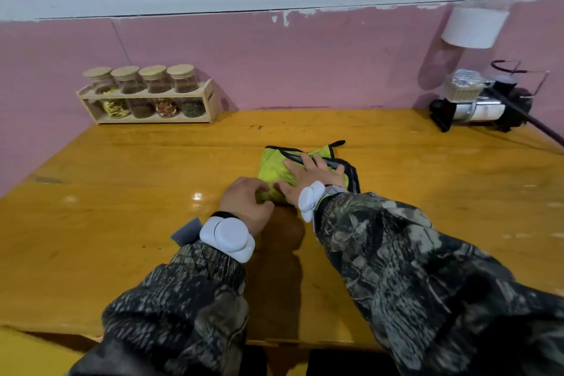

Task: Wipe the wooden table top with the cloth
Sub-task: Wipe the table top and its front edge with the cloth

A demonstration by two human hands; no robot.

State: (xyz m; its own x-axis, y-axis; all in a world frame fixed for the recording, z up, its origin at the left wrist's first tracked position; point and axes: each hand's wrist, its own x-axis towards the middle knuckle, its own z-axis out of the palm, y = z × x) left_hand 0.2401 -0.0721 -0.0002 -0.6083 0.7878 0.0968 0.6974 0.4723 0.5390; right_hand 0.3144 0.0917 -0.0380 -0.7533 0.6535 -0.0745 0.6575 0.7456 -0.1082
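A yellow-green cloth (274, 166) with dark edging lies folded on the wooden table top (137, 192), just past the middle. My right hand (308, 175) lies flat on the cloth with its fingers spread and pointing away from me. My left hand (247, 203) is at the cloth's near left corner, its fingers curled onto the fabric there. Both wrists wear white bands over camouflage sleeves. The part of the cloth under my hands is hidden.
A wooden rack with several cork-lidded spice jars (149, 98) stands at the back left against the pink wall. A black and silver pump-like machine (482, 107) with a cable sits at the back right. The table's near edge (61, 331) runs below my elbows.
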